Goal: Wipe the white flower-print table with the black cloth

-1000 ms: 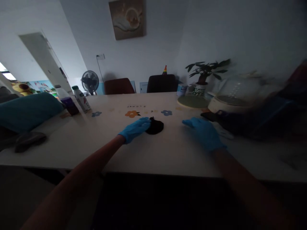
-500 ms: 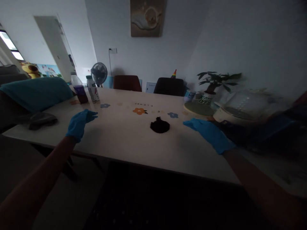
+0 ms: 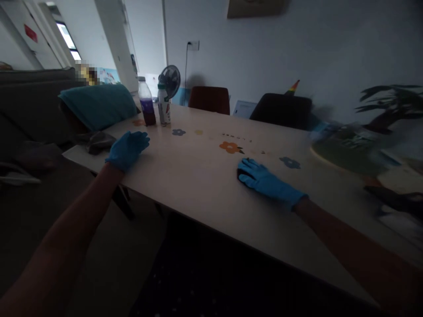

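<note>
Our right hand (image 3: 267, 182) covers a black object (image 3: 243, 174).
We wear smooth, wrinkled blue gloves (image 3: 121, 155) above a pale, flat, flower-printed bench (image 3: 198, 176). The object's dark edge shows beneath our right fingers (image 3: 247, 180), slightly parted over it; whether they pinch it, we cannot tell. Our left hand (image 3: 128, 149) hangs unclenched, fingers loosely together, near a crumpled grey cloth (image 3: 98, 142).

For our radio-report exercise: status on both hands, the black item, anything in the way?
Left hand open, near gray cloth. Right hand on black item, grip unclear. White bottle beyond left hand, apart from both hands.
</note>
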{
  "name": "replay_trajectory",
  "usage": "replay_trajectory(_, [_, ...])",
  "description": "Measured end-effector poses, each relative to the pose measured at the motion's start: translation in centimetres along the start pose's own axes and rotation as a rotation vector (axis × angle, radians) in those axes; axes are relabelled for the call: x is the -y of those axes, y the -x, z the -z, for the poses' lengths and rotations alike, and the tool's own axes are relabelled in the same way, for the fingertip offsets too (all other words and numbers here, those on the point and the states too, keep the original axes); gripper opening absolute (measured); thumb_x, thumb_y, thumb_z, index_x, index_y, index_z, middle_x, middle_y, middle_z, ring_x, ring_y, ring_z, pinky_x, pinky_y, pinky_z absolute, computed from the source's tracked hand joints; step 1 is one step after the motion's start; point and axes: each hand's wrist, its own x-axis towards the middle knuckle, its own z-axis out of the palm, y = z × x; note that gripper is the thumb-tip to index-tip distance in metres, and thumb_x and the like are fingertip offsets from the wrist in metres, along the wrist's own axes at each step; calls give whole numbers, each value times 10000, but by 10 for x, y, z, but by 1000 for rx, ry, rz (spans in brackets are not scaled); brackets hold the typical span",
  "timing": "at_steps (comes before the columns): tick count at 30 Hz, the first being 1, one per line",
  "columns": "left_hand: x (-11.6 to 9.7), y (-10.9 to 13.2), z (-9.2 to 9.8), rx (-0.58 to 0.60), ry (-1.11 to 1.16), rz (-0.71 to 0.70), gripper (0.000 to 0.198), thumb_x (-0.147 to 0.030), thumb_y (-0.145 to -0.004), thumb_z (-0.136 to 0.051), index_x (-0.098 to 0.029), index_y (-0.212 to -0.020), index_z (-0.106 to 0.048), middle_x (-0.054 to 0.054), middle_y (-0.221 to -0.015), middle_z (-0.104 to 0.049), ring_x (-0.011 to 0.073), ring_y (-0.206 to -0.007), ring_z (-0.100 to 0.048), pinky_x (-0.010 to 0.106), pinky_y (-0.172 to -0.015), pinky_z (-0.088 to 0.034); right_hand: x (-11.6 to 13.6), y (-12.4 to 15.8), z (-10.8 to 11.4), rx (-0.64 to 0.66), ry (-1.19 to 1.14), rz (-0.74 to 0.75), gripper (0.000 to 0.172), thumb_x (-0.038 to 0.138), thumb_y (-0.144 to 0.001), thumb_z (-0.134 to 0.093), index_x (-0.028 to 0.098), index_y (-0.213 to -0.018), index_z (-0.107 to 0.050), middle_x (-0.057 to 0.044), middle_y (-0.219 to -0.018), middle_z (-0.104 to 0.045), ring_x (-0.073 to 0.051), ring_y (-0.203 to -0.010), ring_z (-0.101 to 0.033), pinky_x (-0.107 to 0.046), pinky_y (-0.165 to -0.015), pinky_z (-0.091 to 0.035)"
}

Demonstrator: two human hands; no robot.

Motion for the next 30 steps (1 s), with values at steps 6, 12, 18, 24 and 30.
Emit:
replay_trajectory(6, [5, -2, 0, 87, 545, 190, 695, -574, -1305, -354, -269, -1893, -565, 7, -1594, -862, 282, -1466, -728, 526, -1216, -586, 86, -40, -21, 14, -53, 312, 916, 874, -1244, -419, 351, -1990, -508, -74, -2070, -307, -468, -1933, -255, -738, -1573, -244])
replay_trajectory(12, [4, -2, -1, 64, 566, 262, 670, -394, -1336, -232, -238, -1908, -544, 19, -1640, -842, 225, -1431, -758, 466, -1232, -592, 206, -90, -22, 14, 103, 453, 879, 845, -1256, -164, 465, -2007, -417, 107, -2022, -247, -454, -1893, -359, -698, -1511, -332])
replay_trajectory(18, [6, -2, -1, 125, 579, 213, 705, -350, -1328, -150, -173, -1957, -413, 28, -1824, -715, 194, -1572, -703, 421, -1246, -592, 296, -117, -13, -13, 376, 505, 843, 581, -1253, -41, 449, -1922, -537, 113, -1951, -285, -351, -1844, -431, -548, -1390, -384])
replay_trajectory(24, [12, -7, -1, 131, 550, 197, 680, -364, -1330, -146, -157, -1897, -457, 40, -1795, -740, 183, -1578, -694, 444, -1300, -590, 253, -78, -16, 18, 275, 402, 948, 507, -1260, 168, 483, -1976, -453, 184, -1981, -207, -235, -1888, -376, -410, -1497, -262])
replay_trajectory(30, [33, -14, 0, 150, 731, 27, 381, -321, -1238, -356, -142, -1350, -673, 110, -1469, -904, 246, -1487, -742, 674, -1509, -421, 130, 15, -23, -35, 34, 289, 788, 646, -1330, -402, 217, -1983, -509, -71, -2053, -319, -387, -1922, -318, -632, -1583, -308])
